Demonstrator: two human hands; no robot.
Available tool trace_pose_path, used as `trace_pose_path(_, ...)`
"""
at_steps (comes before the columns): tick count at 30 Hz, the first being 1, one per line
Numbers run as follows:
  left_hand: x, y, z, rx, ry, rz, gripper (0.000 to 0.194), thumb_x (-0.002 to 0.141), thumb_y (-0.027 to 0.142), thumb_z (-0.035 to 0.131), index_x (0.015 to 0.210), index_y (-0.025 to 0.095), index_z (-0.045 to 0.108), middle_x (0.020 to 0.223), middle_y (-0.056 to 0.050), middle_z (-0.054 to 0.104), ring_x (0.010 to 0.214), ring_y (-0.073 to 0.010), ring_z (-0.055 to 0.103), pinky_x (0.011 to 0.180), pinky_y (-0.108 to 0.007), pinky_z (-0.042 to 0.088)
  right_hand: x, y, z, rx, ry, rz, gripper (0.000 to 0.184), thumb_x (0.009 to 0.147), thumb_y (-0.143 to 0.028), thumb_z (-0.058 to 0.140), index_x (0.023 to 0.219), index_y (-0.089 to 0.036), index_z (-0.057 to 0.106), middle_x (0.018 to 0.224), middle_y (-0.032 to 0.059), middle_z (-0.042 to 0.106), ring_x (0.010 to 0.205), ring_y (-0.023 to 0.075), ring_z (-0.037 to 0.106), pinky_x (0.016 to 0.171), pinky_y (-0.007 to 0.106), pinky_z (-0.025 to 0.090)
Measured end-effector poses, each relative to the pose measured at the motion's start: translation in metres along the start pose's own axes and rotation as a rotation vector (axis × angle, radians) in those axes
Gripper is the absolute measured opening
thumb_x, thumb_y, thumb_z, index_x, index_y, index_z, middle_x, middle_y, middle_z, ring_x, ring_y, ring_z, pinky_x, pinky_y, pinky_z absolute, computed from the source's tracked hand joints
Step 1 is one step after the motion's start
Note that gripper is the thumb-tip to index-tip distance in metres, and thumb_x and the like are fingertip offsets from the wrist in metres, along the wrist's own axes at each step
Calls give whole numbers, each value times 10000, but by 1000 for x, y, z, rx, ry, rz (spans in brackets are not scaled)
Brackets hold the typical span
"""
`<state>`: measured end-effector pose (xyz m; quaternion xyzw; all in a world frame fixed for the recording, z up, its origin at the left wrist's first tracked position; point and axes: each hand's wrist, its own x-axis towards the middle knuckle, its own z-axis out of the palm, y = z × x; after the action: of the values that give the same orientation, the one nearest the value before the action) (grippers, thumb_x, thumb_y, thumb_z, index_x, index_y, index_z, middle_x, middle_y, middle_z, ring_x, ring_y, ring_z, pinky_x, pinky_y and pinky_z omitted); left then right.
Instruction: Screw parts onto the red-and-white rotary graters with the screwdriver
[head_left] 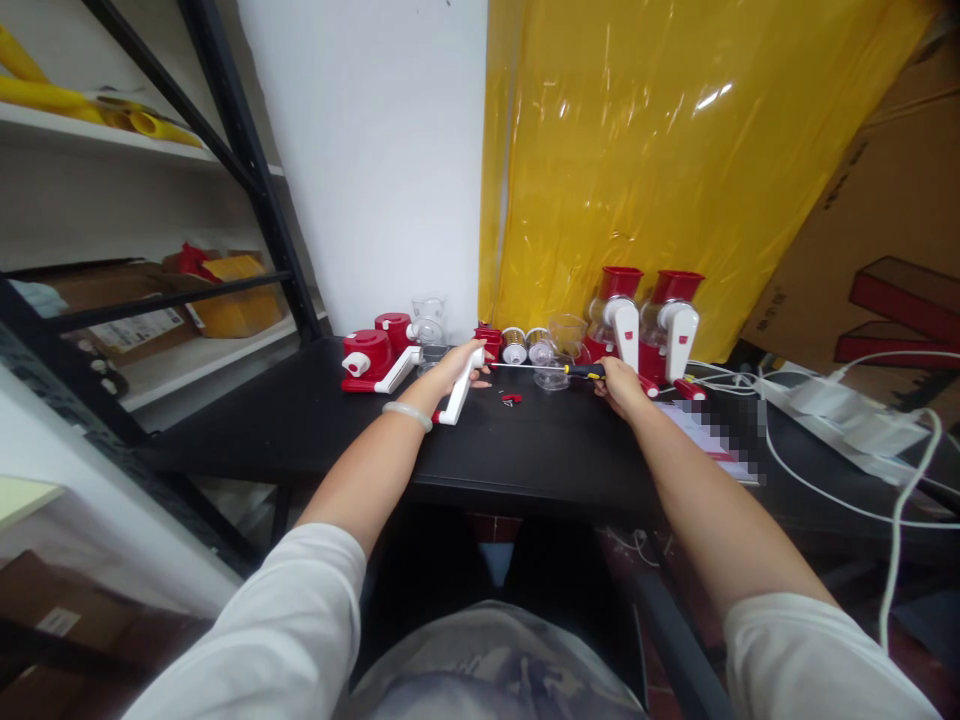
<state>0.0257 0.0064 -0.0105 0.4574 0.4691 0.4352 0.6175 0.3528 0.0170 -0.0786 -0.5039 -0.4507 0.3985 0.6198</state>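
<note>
My left hand (454,370) is closed around a white crank handle (459,398), with a red part at its lower end. In my right hand (621,385) is a screwdriver (581,371) with a black and yellow grip. Its long shaft points left and its tip reaches the upper end of the crank handle; the exact contact is too small to make out. Small red pieces (511,399) lie on the black table (525,450) below the shaft. Behind the hands stand metal drums (514,346) with white rims and a clear plastic part (566,340).
Two assembled red and white rotary graters (621,320) stand at the back right. Red bases (367,355) sit at the left. A power strip (840,425) with white cables and a printed sheet (705,440) lie at the right. A black-framed shelf (259,190) borders the left side.
</note>
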Motion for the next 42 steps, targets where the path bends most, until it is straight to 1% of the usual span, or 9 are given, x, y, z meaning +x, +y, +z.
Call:
trace_pose_path(6,-2,1,0,-17,-18,-5,393,1106,417,554,833,163,678,581,-17,638,359,-84,413,622,-276,651,-3,-4,1,-12,4,14,169,861,-306,627,729,-245,541,461,-33,445,417,119,377,404,230,331)
trace_pose_path(13,-5,3,2,-13,-35,-9,451,1135,400,473,818,153,677,561,-16,631,359,-79,405,641,-283,660,-10,-10,5,-22,24,7,196,885,-284,615,721,-246,516,453,-36,427,411,118,378,405,217,331)
trace_pose_path(17,-4,3,1,-22,-31,-10,434,1125,418,516,816,158,676,567,-22,639,357,-81,414,639,-285,658,-10,-11,6,-12,22,5,213,899,-283,621,718,-245,516,449,-34,424,407,118,377,401,220,331)
trace_pose_path(22,-3,2,0,-32,-37,-9,433,1128,415,516,818,157,675,571,-20,641,358,-76,409,658,-290,663,-8,-10,5,17,12,6,249,935,-320,656,741,-242,520,484,-34,459,421,106,384,409,209,341)
trace_pose_path(26,-2,1,-1,-34,-34,-8,410,1109,444,561,833,163,675,581,-20,651,361,-77,408,674,-287,661,-6,-10,6,25,18,-17,321,909,-370,745,750,-243,497,551,-35,504,448,98,432,417,196,367)
trace_pose_path(31,-2,1,-1,-32,-29,-4,411,1113,432,545,835,160,676,581,-18,652,361,-77,412,671,-290,662,-8,-14,10,86,31,14,266,926,-335,715,772,-236,522,596,-23,556,485,105,484,430,188,379)
trace_pose_path(34,-1,1,-2,-38,-21,-6,418,1124,419,528,826,161,668,582,-17,647,359,-73,410,681,-281,660,-8,-16,10,79,15,50,326,1004,-434,649,777,-238,520,570,-16,550,467,116,497,436,203,394)
trace_pose_path(38,1,-1,-2,-35,12,-14,409,1120,416,533,825,167,669,569,-15,633,357,-83,414,685,-291,663,-9,-13,4,-107,-4,69,504,1059,-651,540,772,-237,550,484,-1,514,371,125,431,386,238,332)
trace_pose_path(42,1,-2,-1,-23,28,-19,397,1117,401,522,830,167,663,567,-12,628,363,-88,421,679,-300,666,-11,-9,2,-103,-41,28,435,1010,-601,656,785,-248,537,444,-46,437,364,114,339,390,240,292)
